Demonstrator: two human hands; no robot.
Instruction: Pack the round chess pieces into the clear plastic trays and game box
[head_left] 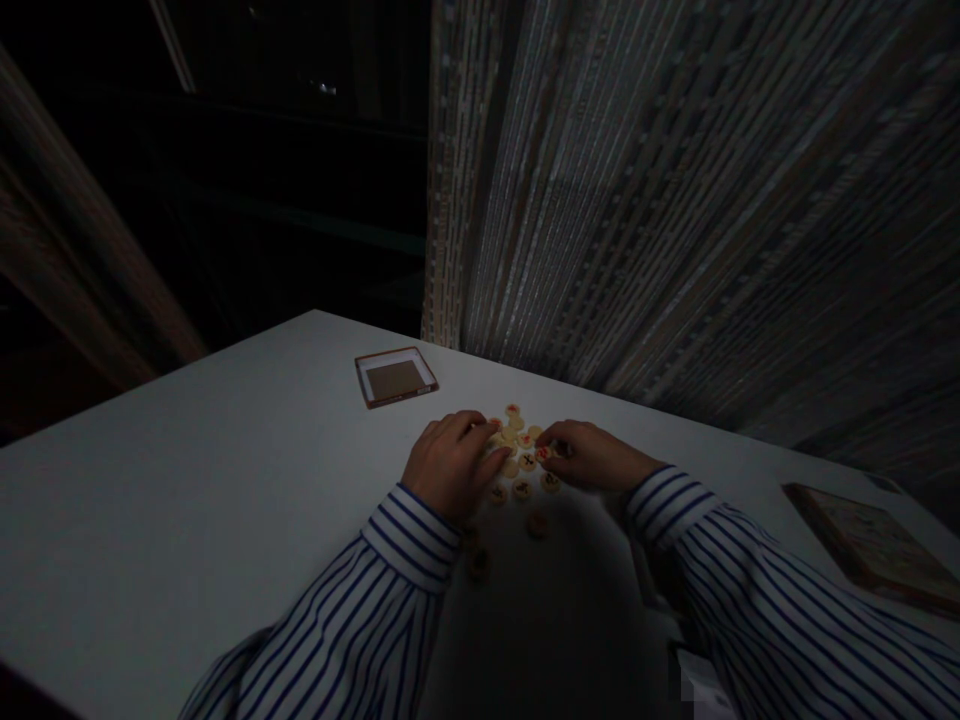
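Observation:
Round wooden xiangqi pieces with red or black characters lie in a loose cluster on the white table, among them a black-marked piece (527, 461). My left hand (454, 460) rests at the cluster's left side, fingers curved and thumb apart, with pieces in the gap between them. From the right, the thumb and forefinger of my right hand (596, 455) close round a red-marked piece (543, 454). Nearer to me, several pieces sit in shadow, one of them a dark piece (537, 525). My left hand hides some of the pieces.
An open shallow box (365, 385) with a brown base inside stands at the table's far side. At the right edge lies a flat brown-rimmed box (870, 530). A string curtain (562, 200) hangs behind the white table (225, 450). The room is dim.

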